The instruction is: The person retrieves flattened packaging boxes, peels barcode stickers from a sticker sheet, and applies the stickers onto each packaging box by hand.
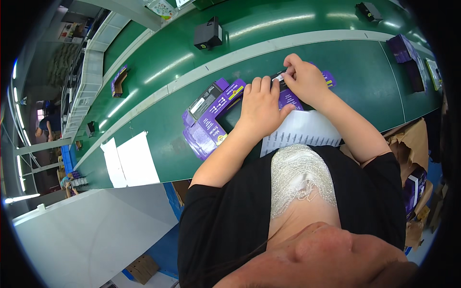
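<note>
My left hand [261, 104] lies with its fingers stretched over a purple printed carton [290, 99], close to its black and white section. My right hand [306, 81] bends over the same carton, thumb and fingers drawn together by a small white label [279, 78]. Whether the label is between those fingertips or stuck down is too small to tell. Below both hands, a white sheet with rows of small labels [303, 128] lies partly under the carton. To the left are overlapping flat purple cartons [204, 129], with a grey-black panel [205, 100] at their far side.
White papers [129, 161] lie left on the green bench [180, 144]. Beyond a pale rail [240, 55], a black box [208, 33], a small open carton [119, 81] and another black box [369, 12] stand. Purple cartons [407, 60] are stacked at right. People work far left.
</note>
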{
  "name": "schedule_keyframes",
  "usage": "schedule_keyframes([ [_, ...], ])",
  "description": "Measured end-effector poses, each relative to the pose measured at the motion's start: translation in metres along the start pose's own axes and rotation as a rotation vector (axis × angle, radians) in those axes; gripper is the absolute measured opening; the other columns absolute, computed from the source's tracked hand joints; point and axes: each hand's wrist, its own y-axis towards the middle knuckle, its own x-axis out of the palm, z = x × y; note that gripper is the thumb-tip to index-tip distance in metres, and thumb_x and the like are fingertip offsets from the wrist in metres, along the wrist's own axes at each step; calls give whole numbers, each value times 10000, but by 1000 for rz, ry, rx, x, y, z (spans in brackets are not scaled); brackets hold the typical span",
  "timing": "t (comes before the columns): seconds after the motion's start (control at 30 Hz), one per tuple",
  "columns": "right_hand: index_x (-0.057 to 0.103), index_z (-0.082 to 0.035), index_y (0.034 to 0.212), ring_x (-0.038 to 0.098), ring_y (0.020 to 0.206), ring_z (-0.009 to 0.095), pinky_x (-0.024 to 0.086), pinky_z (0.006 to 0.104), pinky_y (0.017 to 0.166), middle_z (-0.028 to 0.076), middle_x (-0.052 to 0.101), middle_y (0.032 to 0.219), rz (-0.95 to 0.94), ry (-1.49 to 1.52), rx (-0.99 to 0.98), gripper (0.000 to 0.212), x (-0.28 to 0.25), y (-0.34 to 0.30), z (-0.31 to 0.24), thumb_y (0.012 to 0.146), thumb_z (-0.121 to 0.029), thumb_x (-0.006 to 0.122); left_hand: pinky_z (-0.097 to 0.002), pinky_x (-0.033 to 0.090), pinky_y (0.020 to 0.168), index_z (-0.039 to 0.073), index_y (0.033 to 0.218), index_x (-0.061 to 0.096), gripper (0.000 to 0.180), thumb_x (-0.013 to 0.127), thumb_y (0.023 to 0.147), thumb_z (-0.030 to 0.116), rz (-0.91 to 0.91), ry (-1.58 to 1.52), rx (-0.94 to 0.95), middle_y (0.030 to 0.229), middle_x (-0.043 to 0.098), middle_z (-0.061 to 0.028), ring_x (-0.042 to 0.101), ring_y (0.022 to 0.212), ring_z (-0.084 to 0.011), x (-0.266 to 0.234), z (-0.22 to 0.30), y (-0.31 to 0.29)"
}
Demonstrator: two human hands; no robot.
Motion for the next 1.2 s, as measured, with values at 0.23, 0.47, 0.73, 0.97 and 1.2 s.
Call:
schedule_keyframes([
  [0.23, 538, -52, 1072, 649, 734, 280, 503, 389, 678, 87, 643, 753, 94, -82, -131, 287, -8, 8, 10, 829, -86, 688, -458, 409, 992, -71, 1248, 569, 681, 714, 820, 440, 43, -28, 41, 1254, 555, -199, 507, 1174, -342, 6, -2, 4],
  [0.47, 537, -45, 1080, 634, 705, 282, 487, 399, 659, 89, 634, 736, -11, 6, 18, 279, -10, 12, 15, 825, -46, 652, -450, 424, 969, -67, 1247, 573, 685, 712, 825, 454, 44, -28, 37, 1204, 571, -185, 531, 1134, -338, 8, -1, 10],
  [0.73, 549, -39, 1061, 596, 932, 320, 492, 394, 805, 174, 601, 1019, 50, -13, -21, 253, -16, 19, 26, 815, -18, 605, -443, 435, 899, 35, 1301, 608, 652, 680, 845, 496, 1, 59, -13, 1078, 568, -154, 536, 1064, -330, 6, 13, 28],
  [0.97, 589, -65, 1014, 503, 1146, 322, 427, 427, 990, 113, 571, 1153, -272, -377, -394, 336, -73, 2, 8, 726, -91, 760, -462, 454, 944, 11, 1354, 539, 609, 687, 873, 354, 93, -73, 4, 1174, 585, -194, 553, 1109, -369, 12, -7, 16],
  [1.2, 555, -82, 971, 472, 1176, 325, 399, 406, 1023, 103, 520, 1176, -502, -418, -421, 478, -84, 6, 2, 589, -76, 841, -455, 452, 979, -61, 1258, 553, 505, 680, 854, 214, 58, -114, 20, 1145, 630, -221, 572, 1107, -385, -1, -5, 19],
])
